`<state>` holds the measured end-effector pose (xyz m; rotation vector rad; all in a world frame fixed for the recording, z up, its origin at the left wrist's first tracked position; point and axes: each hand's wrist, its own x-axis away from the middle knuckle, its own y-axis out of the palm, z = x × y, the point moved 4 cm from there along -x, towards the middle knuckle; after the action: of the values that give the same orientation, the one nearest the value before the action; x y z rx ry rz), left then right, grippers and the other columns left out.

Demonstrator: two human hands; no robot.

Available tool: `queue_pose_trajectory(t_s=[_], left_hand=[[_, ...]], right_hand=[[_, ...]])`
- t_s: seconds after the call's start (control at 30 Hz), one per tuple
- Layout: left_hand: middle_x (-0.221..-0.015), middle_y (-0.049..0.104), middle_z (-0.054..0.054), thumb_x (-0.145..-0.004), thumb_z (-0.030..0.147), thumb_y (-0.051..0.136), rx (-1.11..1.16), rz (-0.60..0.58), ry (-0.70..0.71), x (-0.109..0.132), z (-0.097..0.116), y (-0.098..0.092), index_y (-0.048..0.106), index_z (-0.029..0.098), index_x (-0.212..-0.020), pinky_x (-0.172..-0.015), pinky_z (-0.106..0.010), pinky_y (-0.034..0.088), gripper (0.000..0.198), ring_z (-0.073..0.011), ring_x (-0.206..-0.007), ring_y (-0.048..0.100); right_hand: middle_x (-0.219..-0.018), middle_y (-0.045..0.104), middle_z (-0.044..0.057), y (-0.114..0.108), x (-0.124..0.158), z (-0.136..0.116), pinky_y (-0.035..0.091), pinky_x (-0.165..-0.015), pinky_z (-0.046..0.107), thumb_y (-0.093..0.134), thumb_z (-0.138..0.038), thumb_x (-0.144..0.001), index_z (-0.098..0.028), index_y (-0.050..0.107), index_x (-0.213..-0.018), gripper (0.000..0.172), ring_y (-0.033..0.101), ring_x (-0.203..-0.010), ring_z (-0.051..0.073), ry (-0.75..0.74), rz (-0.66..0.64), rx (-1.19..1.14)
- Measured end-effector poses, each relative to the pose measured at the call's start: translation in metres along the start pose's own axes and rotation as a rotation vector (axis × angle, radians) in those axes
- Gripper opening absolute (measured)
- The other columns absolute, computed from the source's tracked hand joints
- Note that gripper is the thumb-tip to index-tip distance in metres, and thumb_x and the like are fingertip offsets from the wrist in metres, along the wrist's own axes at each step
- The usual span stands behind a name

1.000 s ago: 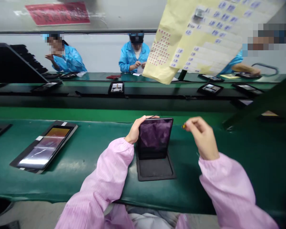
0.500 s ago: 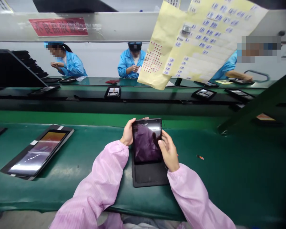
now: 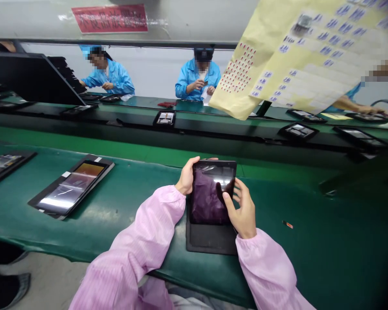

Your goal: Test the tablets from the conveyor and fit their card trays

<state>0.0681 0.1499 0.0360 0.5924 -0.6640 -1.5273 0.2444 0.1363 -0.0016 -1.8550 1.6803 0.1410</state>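
Note:
I hold a dark, glossy tablet (image 3: 210, 189) tilted upright over a black tray (image 3: 210, 239) on the green belt (image 3: 132, 206). My left hand (image 3: 186, 176) is closed round the tablet's upper left edge. My right hand (image 3: 242, 209) grips its right edge, thumb pressed on the screen and fingers behind. A small orange-red scrap (image 3: 287, 224) lies on the belt to the right of my right hand.
Another tablet on a black tray (image 3: 71, 187) lies on the belt to the left, and one more (image 3: 3, 163) at the far left. Yellow label sheets (image 3: 297, 56) hang overhead at the right. Across a second belt with trays (image 3: 164, 118), people in blue coats sit working.
A second ago my right hand was raised off to the right, pinching a small orange piece; it then came to the tablet's right edge, and the piece lies on the belt. The view shifted slightly.

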Motion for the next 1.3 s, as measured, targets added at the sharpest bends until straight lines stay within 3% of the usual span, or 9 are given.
queue_pose_trajectory(t_s=[0.43,0.6,0.93,1.1,1.3], left_hand=[[-0.096,0.075,-0.009,-0.081,0.048,0.047,-0.066,0.035,0.019,0.010,0.008,0.010,0.073,0.013,-0.103,-0.090,-0.042,0.051,0.049,-0.0318,-0.103,0.066],[-0.102,0.074,-0.010,-0.083,0.048,0.042,-0.103,0.049,0.036,0.021,0.018,0.022,0.071,0.012,-0.109,-0.091,-0.042,0.052,0.052,-0.0310,-0.106,0.065],[-0.098,0.074,-0.009,-0.086,0.045,0.040,-0.164,0.034,0.138,0.044,0.039,0.042,0.073,0.012,-0.100,-0.094,-0.046,0.051,0.049,-0.0317,-0.109,0.064],[-0.102,0.073,-0.010,-0.084,0.045,0.044,-0.136,0.080,0.098,0.056,0.045,0.050,0.070,0.010,-0.108,-0.098,-0.043,0.049,0.050,-0.0320,-0.114,0.061],[-0.099,0.074,-0.009,-0.084,0.045,0.044,-0.060,0.037,0.051,0.058,0.046,0.050,0.071,0.010,-0.104,-0.099,-0.044,0.049,0.048,-0.0322,-0.112,0.063]], right_hand=[[-0.124,0.060,0.015,-0.009,0.003,-0.020,0.061,-0.075,0.036,0.062,-0.039,-0.085,-0.022,0.044,-0.134,0.056,0.066,-0.100,0.023,-0.051,0.031,0.008],[-0.123,0.061,0.014,-0.017,0.006,-0.035,0.061,-0.071,0.035,0.064,-0.038,-0.083,-0.023,0.045,-0.134,0.057,0.066,-0.099,0.023,-0.067,0.062,0.022],[-0.118,0.064,0.012,-0.024,0.008,-0.064,0.063,-0.065,0.031,0.067,-0.036,-0.081,-0.022,0.048,-0.133,0.057,0.069,-0.094,0.023,-0.166,0.106,0.025],[-0.117,0.065,0.011,-0.025,0.010,-0.073,0.063,-0.062,0.029,0.068,-0.033,-0.080,-0.021,0.049,-0.133,0.058,0.071,-0.091,0.021,-0.219,0.120,0.014],[-0.112,0.067,0.010,-0.027,0.011,-0.082,0.062,-0.060,0.024,0.070,-0.030,-0.079,-0.021,0.052,-0.129,0.054,0.072,-0.088,0.020,-0.241,0.134,-0.006]])
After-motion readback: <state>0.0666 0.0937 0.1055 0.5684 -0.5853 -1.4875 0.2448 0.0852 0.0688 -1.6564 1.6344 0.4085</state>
